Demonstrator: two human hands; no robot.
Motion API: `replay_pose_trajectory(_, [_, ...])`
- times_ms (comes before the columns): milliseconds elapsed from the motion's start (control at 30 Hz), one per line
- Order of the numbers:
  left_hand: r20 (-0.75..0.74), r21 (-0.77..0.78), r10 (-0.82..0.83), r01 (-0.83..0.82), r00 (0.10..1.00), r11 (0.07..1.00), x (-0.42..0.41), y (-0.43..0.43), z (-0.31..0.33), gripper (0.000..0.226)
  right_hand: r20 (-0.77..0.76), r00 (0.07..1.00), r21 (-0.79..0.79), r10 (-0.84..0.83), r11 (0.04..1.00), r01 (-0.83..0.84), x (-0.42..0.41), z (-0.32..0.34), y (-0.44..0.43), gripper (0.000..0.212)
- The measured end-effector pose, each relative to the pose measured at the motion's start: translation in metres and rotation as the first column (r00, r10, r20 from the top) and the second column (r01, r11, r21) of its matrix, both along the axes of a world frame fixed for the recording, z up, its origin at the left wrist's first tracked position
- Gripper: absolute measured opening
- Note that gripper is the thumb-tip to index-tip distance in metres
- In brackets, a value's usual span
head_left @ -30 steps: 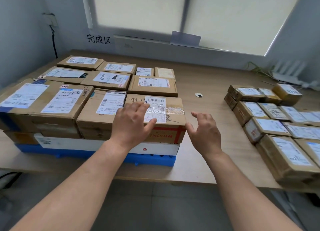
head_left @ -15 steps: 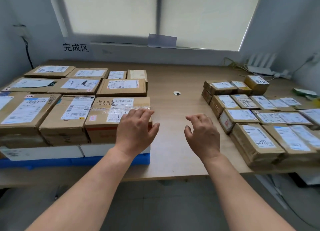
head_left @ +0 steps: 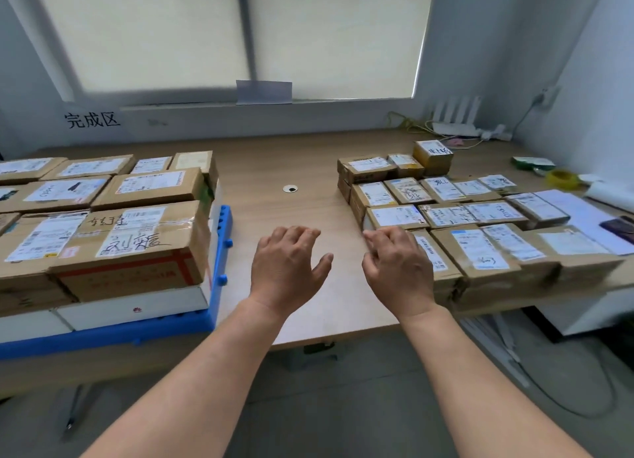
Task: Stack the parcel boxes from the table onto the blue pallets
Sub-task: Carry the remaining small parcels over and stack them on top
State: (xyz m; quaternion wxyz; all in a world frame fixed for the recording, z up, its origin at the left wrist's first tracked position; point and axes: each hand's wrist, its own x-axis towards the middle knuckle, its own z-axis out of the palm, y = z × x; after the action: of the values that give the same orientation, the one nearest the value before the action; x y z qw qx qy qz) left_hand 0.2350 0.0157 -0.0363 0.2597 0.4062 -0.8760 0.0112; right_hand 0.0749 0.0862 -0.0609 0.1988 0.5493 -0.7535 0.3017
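Observation:
A blue pallet (head_left: 219, 252) on the left of the table carries white boxes with brown parcel boxes stacked on them; the nearest one (head_left: 137, 248) has a red-printed front and handwriting on top. On the right, several labelled brown parcels (head_left: 480, 248) lie in rows on the table. My left hand (head_left: 286, 269) hovers over the bare wood between the two groups, fingers spread, holding nothing. My right hand (head_left: 399, 269) is beside it, fingers apart and curled, its fingertips over the near-left parcel (head_left: 435, 262) of the right group.
The wooden table (head_left: 271, 169) has a cable hole (head_left: 290, 188) in the middle. At the back right are a white router (head_left: 456, 121), cables, a yellow tape roll (head_left: 561, 176) and papers (head_left: 579, 214). A window with drawn blinds fills the back wall.
Both hands have left the parcel on the pallet and moved right. The view has swung right; my right hand now reaches the near-left parcel of the right group.

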Motion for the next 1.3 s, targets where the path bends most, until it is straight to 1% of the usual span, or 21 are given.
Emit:
replay_pose_trajectory(167, [0.035, 0.013, -0.027, 0.027, 0.999, 1.000, -0.058, 0.031, -0.007, 0.053, -0.034, 0.999, -0.015, -0.016, 1.000, 0.016, -0.054, -0.003, 0.034, 0.032])
replay_pose_trajectory(233, [0.029, 0.012, -0.041, 0.040, 0.999, 0.999, -0.080, 0.044, -0.010, 0.052, -0.038, 0.999, 0.004, -0.026, 1.000, 0.026, -0.075, -0.006, 0.046, 0.032])
replay_pose_trajectory(300, [0.016, 0.016, -0.055, 0.055, 0.998, 0.998, -0.101, 0.056, -0.014, 0.052, -0.035, 0.999, 0.026, -0.041, 0.999, 0.042, -0.095, -0.009, 0.057, 0.035])
replay_pose_trajectory(533, [0.083, 0.080, -0.085, 0.079, 0.993, 0.994, -0.158, 0.076, -0.030, 0.061, -0.005, 0.997, 0.075, -0.083, 0.994, 0.083, -0.151, -0.021, 0.088, 0.045])
replay_pose_trajectory(767, [0.093, 0.204, -0.097, 0.076, 0.991, 0.976, -0.193, 0.074, -0.049, 0.069, 0.043, 0.993, 0.156, -0.107, 0.983, 0.099, -0.183, -0.032, 0.093, 0.046])
replay_pose_trajectory(967, [0.117, 0.319, -0.073, 0.032, 0.990, 0.947, -0.210, 0.063, -0.069, 0.071, 0.118, 0.986, 0.255, -0.121, 0.963, 0.088, -0.201, -0.046, 0.081, 0.043])
replay_pose_trajectory(1167, [0.088, 0.456, 0.015, -0.053, 0.996, 0.888, -0.212, 0.046, -0.090, 0.073, 0.241, 0.965, 0.403, -0.102, 0.915, -0.004, -0.200, -0.061, 0.055, 0.047])
replay_pose_trajectory(1300, [0.065, 0.571, 0.051, -0.079, 0.997, 0.817, -0.214, 0.034, -0.098, 0.072, 0.303, 0.939, 0.517, -0.160, 0.856, -0.021, -0.197, -0.073, 0.037, 0.049])
